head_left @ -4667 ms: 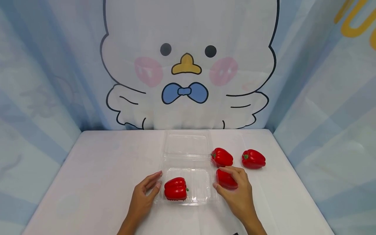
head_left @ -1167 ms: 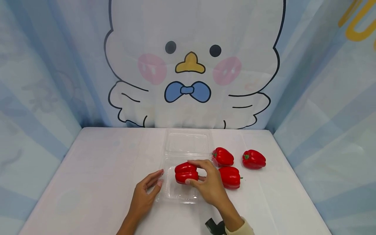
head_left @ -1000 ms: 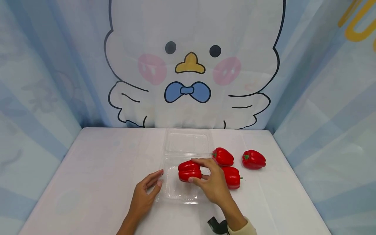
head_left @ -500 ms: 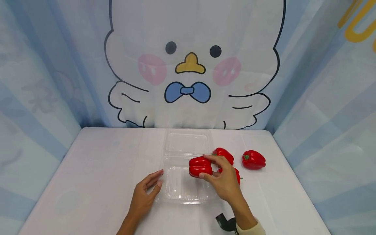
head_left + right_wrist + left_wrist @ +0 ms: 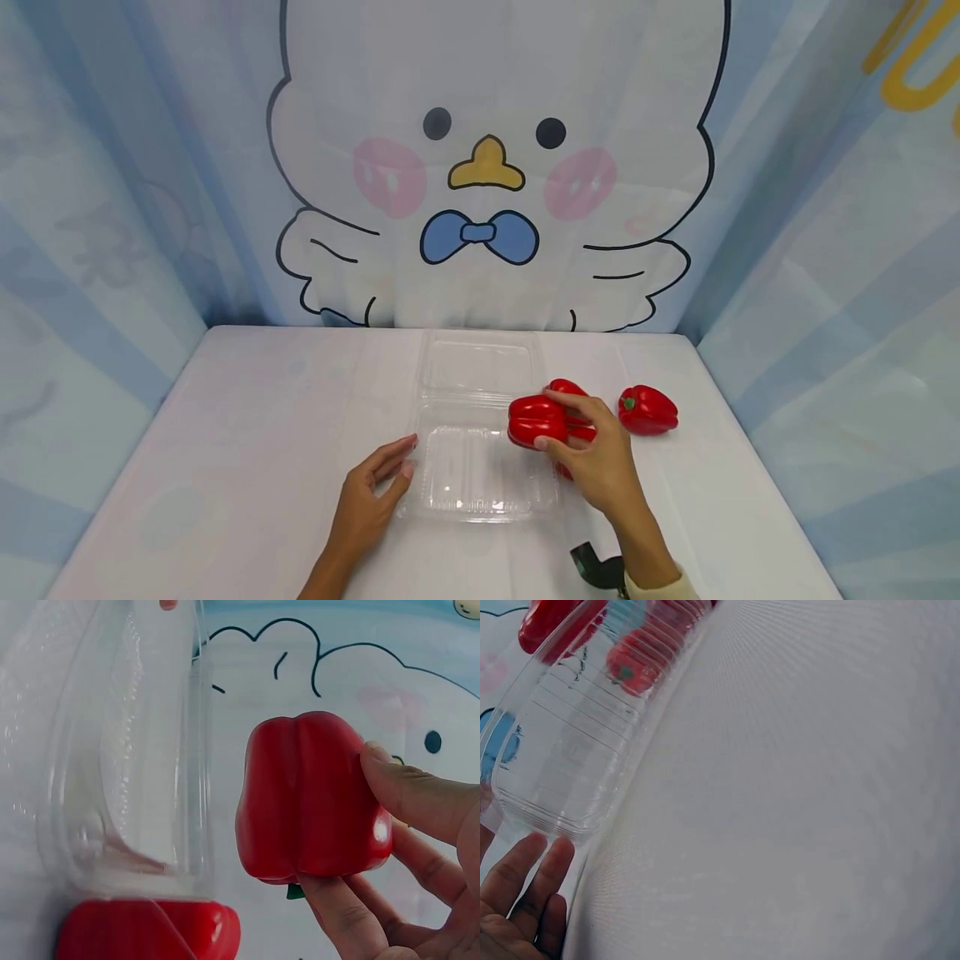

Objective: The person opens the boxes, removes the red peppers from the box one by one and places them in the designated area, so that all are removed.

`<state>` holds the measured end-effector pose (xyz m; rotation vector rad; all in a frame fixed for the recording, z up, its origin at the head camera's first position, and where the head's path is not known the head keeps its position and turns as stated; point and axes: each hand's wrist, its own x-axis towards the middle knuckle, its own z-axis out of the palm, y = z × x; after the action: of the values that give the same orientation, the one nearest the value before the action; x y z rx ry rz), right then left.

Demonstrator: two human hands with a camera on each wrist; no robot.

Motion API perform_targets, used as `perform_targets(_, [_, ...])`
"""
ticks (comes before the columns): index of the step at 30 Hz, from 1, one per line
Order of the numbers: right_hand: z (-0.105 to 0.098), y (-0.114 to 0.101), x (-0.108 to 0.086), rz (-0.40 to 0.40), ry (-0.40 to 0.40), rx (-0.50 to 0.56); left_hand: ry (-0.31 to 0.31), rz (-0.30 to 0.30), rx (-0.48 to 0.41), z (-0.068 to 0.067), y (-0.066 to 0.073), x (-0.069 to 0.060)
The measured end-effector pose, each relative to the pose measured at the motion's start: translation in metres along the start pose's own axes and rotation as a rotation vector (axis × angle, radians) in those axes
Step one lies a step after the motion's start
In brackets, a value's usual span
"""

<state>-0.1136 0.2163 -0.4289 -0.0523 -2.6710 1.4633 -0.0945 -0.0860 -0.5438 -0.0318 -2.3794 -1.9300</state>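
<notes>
My right hand (image 5: 606, 457) pinches a red bell pepper (image 5: 534, 420) between thumb and fingers, raised over the right side of a clear plastic clamshell box (image 5: 472, 492). In the right wrist view this bell pepper (image 5: 311, 795) shows a bit of green stem at its lower end. The box lies with its lid folded back, and its tray holds nothing. At the tray's left side rests my left hand (image 5: 367, 498), fingers relaxed. The left wrist view shows its fingertips (image 5: 560, 847) against the outer wall of the box (image 5: 570, 742).
Two more red bell peppers lie right of the box, mostly hidden by my right hand; one bell pepper (image 5: 564, 387) peeks out behind it. Another bell pepper (image 5: 648, 410) sits farther right. A printed cloth backdrop (image 5: 480, 292) rises behind the white table (image 5: 262, 433).
Earlier a bell pepper lay in the tray's front left while my right hand was at one outside. Now the tray's pepper is lifted and carried rightward. My left hand stays in place.
</notes>
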Motion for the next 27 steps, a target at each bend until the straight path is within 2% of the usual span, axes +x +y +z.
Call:
perform_targets(16, [-0.028,0.011,0.004,0.060,0.066,0.002,0.008,0.008,-0.005,-0.001,-0.002,0.003])
perform_targets(27, [-0.054,0.031,0.007,0.119,0.153,-0.075,-0.002,0.015,-0.025,-0.001,-0.002,0.004])
